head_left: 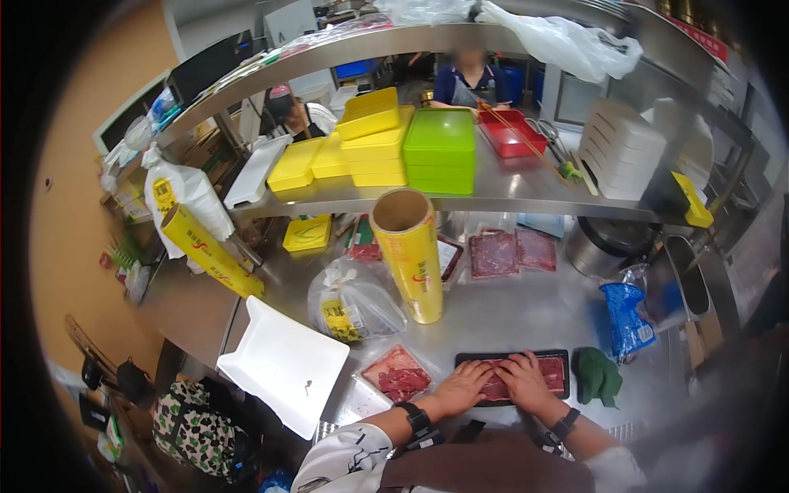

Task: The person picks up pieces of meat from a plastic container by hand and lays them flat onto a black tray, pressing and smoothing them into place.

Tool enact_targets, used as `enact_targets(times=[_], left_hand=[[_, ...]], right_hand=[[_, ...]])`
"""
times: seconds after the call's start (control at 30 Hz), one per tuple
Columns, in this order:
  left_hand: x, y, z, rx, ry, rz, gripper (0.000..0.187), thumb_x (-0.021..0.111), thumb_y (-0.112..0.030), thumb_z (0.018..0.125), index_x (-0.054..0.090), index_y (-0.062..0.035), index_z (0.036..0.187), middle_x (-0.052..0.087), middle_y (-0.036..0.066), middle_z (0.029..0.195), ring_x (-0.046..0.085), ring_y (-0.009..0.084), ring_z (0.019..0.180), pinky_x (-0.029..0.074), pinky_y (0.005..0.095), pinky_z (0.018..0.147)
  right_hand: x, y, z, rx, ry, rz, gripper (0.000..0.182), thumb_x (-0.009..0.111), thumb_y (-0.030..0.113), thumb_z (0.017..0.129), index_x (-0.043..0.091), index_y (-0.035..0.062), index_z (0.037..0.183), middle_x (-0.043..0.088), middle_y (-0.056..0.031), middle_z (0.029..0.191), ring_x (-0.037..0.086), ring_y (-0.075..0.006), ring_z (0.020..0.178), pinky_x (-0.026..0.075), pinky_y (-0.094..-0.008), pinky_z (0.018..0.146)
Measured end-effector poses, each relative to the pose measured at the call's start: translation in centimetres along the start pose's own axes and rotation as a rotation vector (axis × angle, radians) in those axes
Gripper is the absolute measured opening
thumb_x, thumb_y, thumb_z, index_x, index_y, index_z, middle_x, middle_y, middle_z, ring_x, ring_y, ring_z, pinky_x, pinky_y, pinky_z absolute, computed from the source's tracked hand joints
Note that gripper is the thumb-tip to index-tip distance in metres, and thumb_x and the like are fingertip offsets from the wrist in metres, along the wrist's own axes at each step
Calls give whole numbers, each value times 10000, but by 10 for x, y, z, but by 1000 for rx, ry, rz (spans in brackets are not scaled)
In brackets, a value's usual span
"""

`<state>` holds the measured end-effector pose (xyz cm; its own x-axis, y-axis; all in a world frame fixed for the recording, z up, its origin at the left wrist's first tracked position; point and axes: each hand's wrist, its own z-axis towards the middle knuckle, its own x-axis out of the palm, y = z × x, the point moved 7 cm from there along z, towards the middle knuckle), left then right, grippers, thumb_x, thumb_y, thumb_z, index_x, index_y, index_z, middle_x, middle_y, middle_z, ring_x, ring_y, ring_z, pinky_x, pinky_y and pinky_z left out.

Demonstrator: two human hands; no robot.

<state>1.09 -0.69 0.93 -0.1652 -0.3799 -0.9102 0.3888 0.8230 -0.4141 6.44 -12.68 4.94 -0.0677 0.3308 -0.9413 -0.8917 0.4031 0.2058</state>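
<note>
A black tray (pixel 567 357) of sliced red meat (pixel 554 375) lies at the front of the steel counter. My left hand (pixel 465 386) rests flat on the meat's left part, fingers stretched. Beside it, my right hand (pixel 524 383) lies on the middle of the meat with fingers extended. The two hands nearly meet at the fingertips, and neither grips anything. To the left sits a clear pack of red meat (pixel 399 374). Just right of the tray is a crumpled dark green cloth or glove (pixel 597 376).
A tall yellow wrap roll (pixel 408 263) stands behind the hands, near a filled plastic bag (pixel 349 300). A white tray (pixel 288 357) is at left, a blue packet (pixel 627 316) at right. Overhead, a steel shelf (pixel 509 193) bears yellow and green boxes (pixel 440 152). Other people are nearby.
</note>
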Motion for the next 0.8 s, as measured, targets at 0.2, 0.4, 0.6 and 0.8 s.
enact_targets(times=[0.2, 0.4, 0.6, 0.8], left_hand=[[-8, -1, 2, 60, -35, 10, 650, 680, -270, 869, 454, -13, 1422, 450, 191, 1448, 389, 370, 1370, 311, 478, 1152], [-53, 12, -14, -30, -363, -86, 432, 637, -150, 846, 572, 27, 1234, 555, 226, 1274, 499, 403, 1214, 388, 486, 1068], [-40, 8, -24, -97, -225, -81, 439, 635, -121, 889, 564, 16, 1300, 538, 174, 1321, 493, 378, 1233, 390, 461, 1072], [-30, 5, -21, -40, -146, -1, 484, 661, -160, 871, 564, 4, 1316, 535, 156, 1314, 481, 352, 1242, 377, 450, 1077]], right_hand=[[8, -4, -3, -10, 39, -51, 354, 568, 158, 841, 702, 92, 1162, 635, -68, 1225, 509, -287, 1242, 296, -560, 1129], [-24, -25, -3, 194, -244, 124, 311, 545, 99, 827, 671, 37, 1105, 633, -141, 1100, 533, -371, 1136, 353, -534, 1069], [-7, -10, -16, 119, -162, 229, 354, 617, -23, 761, 683, 26, 1105, 619, -108, 1152, 524, -317, 1184, 343, -524, 1104], [-2, -1, -6, 103, -104, 206, 373, 634, 13, 768, 682, 40, 1137, 609, -98, 1196, 490, -302, 1244, 322, -526, 1127]])
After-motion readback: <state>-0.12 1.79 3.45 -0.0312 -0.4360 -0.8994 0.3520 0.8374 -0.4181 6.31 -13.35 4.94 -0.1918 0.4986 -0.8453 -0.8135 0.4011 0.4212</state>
